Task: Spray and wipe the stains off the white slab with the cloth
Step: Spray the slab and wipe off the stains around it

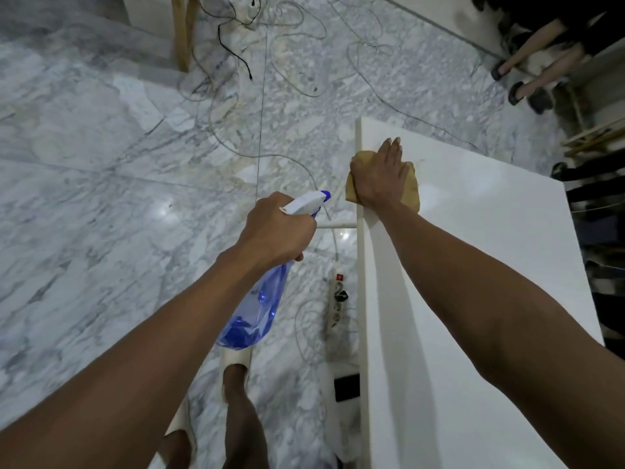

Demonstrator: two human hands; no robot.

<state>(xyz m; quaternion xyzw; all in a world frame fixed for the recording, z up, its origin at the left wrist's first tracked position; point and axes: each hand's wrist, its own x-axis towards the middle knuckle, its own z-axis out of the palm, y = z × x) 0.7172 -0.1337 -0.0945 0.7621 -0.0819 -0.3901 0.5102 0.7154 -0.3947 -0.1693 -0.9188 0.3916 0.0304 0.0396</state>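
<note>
The right hand [378, 177] presses flat, grip spread wide, on the tan cloth [411, 194] atop the white slab [473, 265], while the left hand [275, 228], its grip wrapped around the blue spray bottle [257, 309], hangs just left of it.

I see bare white slab [473, 265] open right of and beyond my right hand [378, 177] pressing the cloth [411, 194] at its left edge, left hand [274, 228] with spray bottle [257, 306] off the slab over cable-strewn floor [101, 164], power strip [336, 299] just beside the edge
</note>
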